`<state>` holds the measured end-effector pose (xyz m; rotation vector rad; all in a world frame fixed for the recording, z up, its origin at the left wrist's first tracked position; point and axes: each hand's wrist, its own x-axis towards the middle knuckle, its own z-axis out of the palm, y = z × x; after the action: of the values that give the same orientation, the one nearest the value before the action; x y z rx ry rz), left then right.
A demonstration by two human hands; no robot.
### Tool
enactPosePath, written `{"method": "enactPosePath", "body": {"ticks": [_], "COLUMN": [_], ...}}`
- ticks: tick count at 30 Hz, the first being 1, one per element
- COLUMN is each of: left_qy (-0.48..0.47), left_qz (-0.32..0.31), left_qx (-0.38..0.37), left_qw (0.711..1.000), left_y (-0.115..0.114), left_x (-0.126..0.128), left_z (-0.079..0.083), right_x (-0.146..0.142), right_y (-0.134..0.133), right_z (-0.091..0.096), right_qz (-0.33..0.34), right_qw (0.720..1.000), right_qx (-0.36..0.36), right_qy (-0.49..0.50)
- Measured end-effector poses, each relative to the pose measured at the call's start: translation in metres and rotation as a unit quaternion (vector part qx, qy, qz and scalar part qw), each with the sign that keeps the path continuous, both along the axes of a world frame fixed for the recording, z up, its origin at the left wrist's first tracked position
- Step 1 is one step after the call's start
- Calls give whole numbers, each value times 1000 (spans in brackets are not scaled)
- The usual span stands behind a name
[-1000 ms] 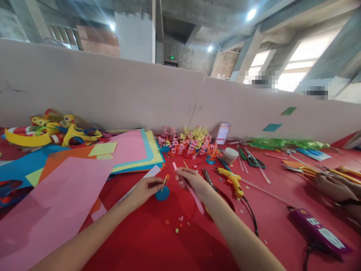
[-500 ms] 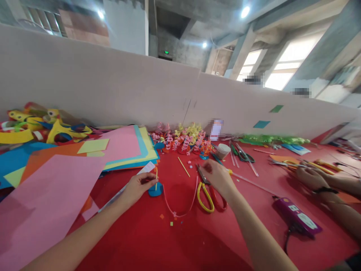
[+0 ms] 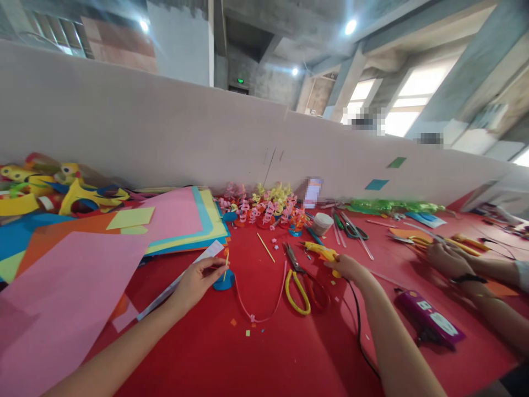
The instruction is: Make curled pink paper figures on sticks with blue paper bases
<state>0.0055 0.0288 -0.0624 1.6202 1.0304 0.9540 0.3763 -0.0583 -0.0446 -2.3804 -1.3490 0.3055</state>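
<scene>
Left of the scissors (image 3: pixel 296 266), the left hand (image 3: pixel 201 278) pinches a yellow stick (image 3: pixel 226 269) upright on a blue disc (image 3: pixel 221 283); right of them, the right hand (image 3: pixel 351 269) grips a glue gun (image 3: pixel 321 251); farther right, a purple box (image 3: pixel 413 310) bears blurred white lettering.

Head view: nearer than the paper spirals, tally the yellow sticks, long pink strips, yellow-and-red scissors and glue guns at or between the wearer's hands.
Yellow stick in left hand: 1
Loose yellow stick: 1
Pink strip: 1
Scissors: 1
Glue gun: 1
Total: 5
</scene>
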Motion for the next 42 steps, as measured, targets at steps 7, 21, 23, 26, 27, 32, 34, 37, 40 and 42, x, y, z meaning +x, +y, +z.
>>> {"method": "enactPosePath", "body": {"ticks": [7,21,23,26,27,32,34,37,40,42], "left_qy": [7,-33,-24,-31,-31,-36,-45,-48,-51,-56], "left_qz": [26,52,45,37,35,39,36,35,39,41], "left_qx": [29,3,11,15,14,-1,-3,0,3,5], "left_qw": [999,998,999,999,999,999,998,998,998,998], "left_y": [2,5,4,2,1,0,0,-1,-2,-2], "left_x": [-1,1,0,-2,-2,-3,-1,0,1,1], "left_z": [1,-13,-14,-13,-12,-9,-7,-4,-2,-2], "right_x": [-27,-176,-182,-183,-183,-184,-186,-187,-188,-188], "right_y": [-6,-3,4,14,15,12,10,12,16,18], "right_z": [33,39,33,22,19,12,13,11,3,0], "right_qz": [18,249,268,258,253,269,276,290,298,302], "right_qw": [902,883,878,877,880,899,911,921,924,921], "right_qx": [146,103,131,159,159,146,164,194,213,225], "right_qy": [405,383,375,373,370,314,259,171,111,97]}}
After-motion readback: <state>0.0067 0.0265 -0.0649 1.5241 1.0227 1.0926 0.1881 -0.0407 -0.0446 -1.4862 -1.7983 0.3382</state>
